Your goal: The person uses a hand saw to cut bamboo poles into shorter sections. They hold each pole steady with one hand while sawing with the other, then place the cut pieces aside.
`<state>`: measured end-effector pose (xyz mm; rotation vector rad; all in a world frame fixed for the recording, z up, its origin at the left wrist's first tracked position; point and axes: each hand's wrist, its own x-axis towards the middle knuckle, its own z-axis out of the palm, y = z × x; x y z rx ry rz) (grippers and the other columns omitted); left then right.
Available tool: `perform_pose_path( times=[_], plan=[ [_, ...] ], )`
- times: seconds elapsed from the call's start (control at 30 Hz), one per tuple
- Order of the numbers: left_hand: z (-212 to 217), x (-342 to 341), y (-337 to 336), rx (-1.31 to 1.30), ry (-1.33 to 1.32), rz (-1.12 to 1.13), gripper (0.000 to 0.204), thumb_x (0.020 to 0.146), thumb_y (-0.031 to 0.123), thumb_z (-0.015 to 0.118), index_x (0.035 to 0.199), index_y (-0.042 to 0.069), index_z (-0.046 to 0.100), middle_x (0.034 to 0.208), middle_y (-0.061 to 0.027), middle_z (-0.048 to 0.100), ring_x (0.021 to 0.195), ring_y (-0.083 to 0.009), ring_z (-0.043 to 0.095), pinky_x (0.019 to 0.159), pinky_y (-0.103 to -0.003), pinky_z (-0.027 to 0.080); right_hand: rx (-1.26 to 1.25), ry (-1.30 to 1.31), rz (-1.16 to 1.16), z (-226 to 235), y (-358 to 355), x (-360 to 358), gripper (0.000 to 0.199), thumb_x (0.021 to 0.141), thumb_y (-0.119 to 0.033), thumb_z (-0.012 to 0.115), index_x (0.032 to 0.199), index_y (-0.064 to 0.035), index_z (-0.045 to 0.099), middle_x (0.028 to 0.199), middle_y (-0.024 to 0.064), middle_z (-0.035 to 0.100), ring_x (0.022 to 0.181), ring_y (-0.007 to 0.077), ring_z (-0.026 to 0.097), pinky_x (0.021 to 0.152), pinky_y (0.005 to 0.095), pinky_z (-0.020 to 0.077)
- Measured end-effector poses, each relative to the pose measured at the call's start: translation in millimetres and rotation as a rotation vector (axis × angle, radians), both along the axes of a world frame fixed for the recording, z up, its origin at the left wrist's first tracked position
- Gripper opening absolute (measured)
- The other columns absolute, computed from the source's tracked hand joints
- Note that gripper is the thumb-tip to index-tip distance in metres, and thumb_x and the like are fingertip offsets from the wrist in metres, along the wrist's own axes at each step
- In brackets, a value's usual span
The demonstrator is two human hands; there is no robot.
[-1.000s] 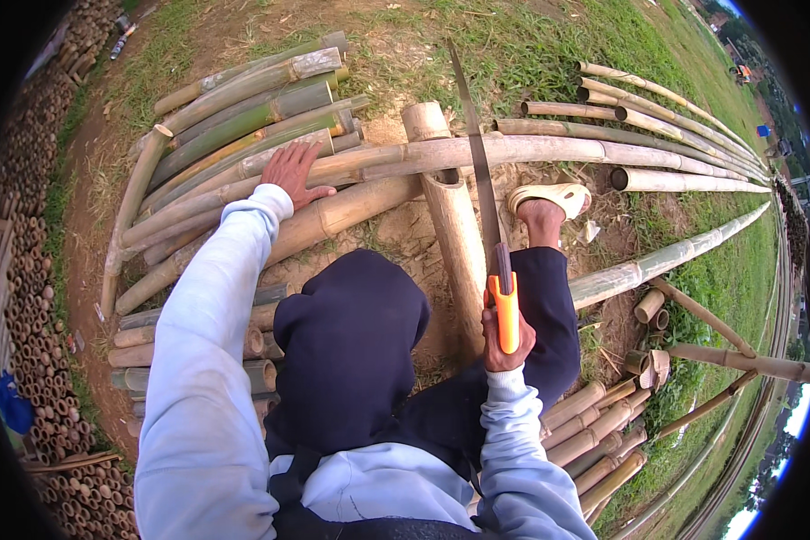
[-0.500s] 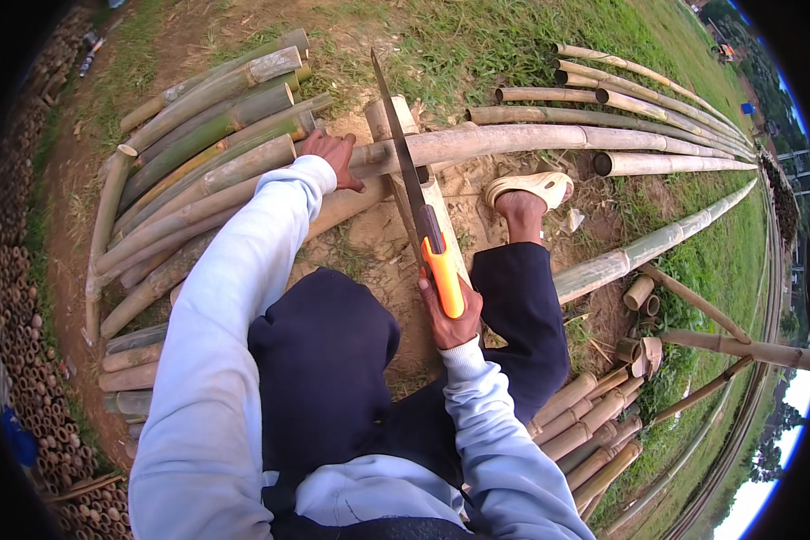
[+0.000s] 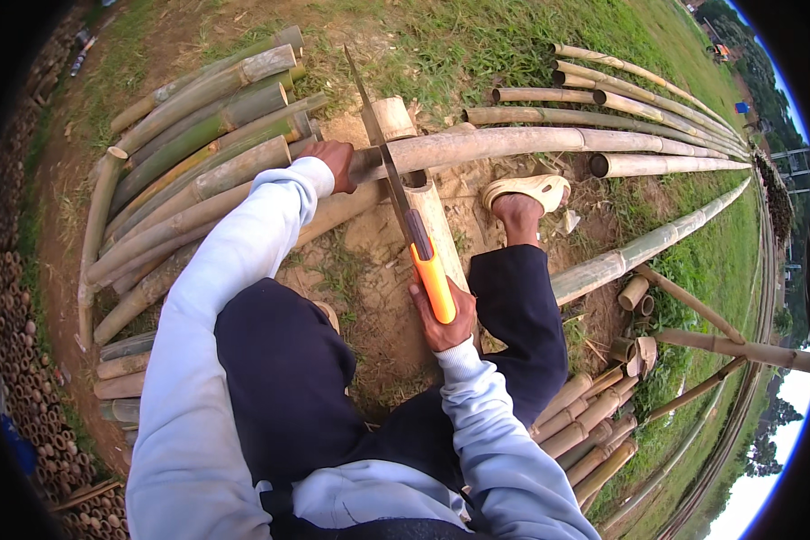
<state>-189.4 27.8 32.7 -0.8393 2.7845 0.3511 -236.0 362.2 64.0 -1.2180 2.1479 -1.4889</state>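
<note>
My right hand (image 3: 447,317) grips the orange handle of a handsaw (image 3: 434,279), its long dark blade pointing away from me and tilted a little left. The blade crosses a long bamboo pole (image 3: 513,142) near the pole's left end; whether its teeth are in the bamboo I cannot tell. Just left of the blade, my left hand (image 3: 336,165) is closed around that end, its fingertips partly hidden. Under the pole lies a thick bamboo piece (image 3: 441,225) running toward me, with another pale bamboo section (image 3: 389,117) beyond.
Cut bamboo lengths (image 3: 216,117) are stacked at left against a short bamboo post (image 3: 101,238). Long poles (image 3: 657,99) fan out at far right. More cut pieces (image 3: 594,423) lie near my right leg, beside a bamboo frame (image 3: 693,310). My sandalled foot (image 3: 524,198) is close to the pole.
The saw has shifted left along the pole, toward my left hand. My left hand's spread fingers have closed around the pole end. My left knee has swung outward to the left.
</note>
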Motion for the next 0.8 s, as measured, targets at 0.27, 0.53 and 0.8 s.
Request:
perform_pose_path(
  times=[0.27,0.53,0.8],
  plan=[
    [9,28,-3,0.079,-0.085,0.030,0.053,0.071,0.036,0.084,0.108,0.002,0.069,0.108,-0.0253,0.072,0.107,-0.0452,0.068,0.094,-0.052,0.054,-0.042,0.004,0.018,9,-1,8,0.015,0.091,-0.009,0.078,0.100,0.0008,0.071,0.068,0.0130,0.062,0.055,0.0307,0.062,0.055,0.0384,0.0478],
    [11,30,3,0.077,-0.036,0.067,0.054,0.070,0.031,0.084,0.110,0.000,0.065,0.105,-0.0258,0.072,0.104,-0.0454,0.069,0.092,-0.052,0.056,-0.009,-0.083,0.026,0,-12,24,0.015,0.092,-0.009,0.078,0.097,0.0014,0.069,0.070,0.0141,0.062,0.058,0.0311,0.063,0.055,0.0395,0.0475],
    [12,33,5,0.054,-0.013,0.078,0.048,0.072,0.032,0.086,0.105,-0.001,0.071,0.105,-0.0262,0.074,0.102,-0.0439,0.071,0.092,-0.049,0.058,0.086,-0.155,0.044,6,-16,30,0.015,0.094,-0.009,0.076,0.097,0.0024,0.068,0.072,0.0148,0.065,0.058,0.0262,0.063,0.058,0.0371,0.0492]
  ],
)
